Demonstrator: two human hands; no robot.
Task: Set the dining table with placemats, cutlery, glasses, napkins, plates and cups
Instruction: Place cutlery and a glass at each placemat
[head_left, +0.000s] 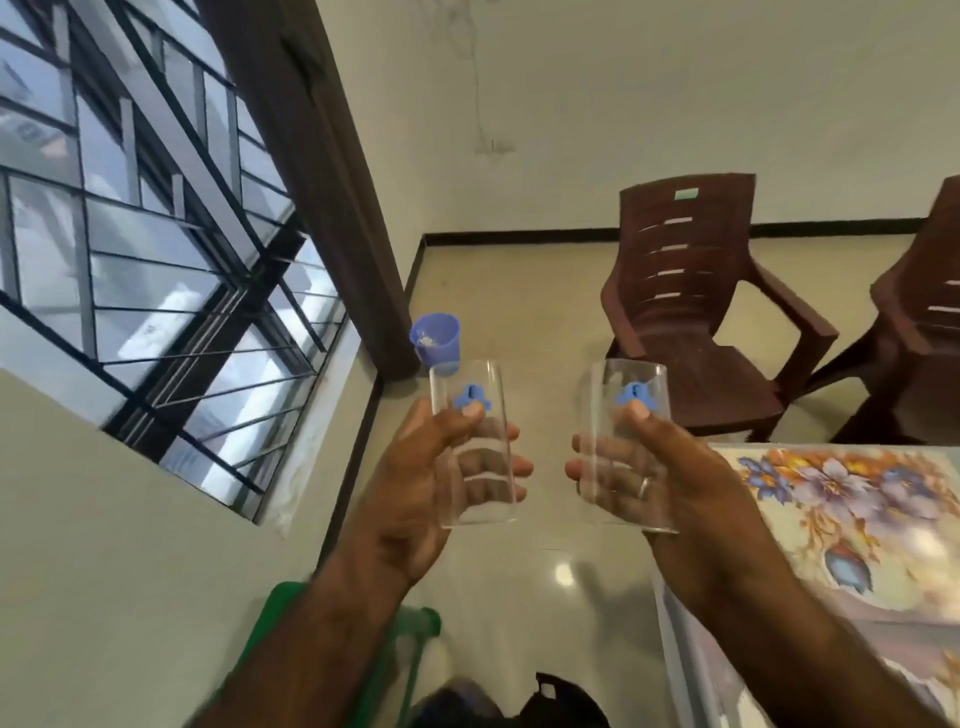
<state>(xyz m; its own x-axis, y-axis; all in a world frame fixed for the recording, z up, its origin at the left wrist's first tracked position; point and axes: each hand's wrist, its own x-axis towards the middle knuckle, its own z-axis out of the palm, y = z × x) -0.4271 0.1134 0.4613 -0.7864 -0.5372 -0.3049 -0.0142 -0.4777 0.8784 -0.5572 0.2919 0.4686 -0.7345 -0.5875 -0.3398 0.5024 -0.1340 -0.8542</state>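
I hold two clear drinking glasses upright in front of me, each with a small blue print near its rim. My left hand (421, 478) grips the left glass (475, 441) around its lower half, thumb on the print. My right hand (660, 467) grips the right glass (626, 441) the same way; a ring shows on one finger. Both glasses hang over the floor, left of the dining table (857, 545), whose flower-patterned cover fills the lower right corner.
Two brown plastic armchairs (696, 312) stand against the far wall, the second chair (924, 322) at the right edge. A small blue plastic cup (435, 338) sits by the dark door frame (332, 182). A barred window (156, 234) is on the left. A green object (410, 629) and a dark bag (561, 701) lie below.
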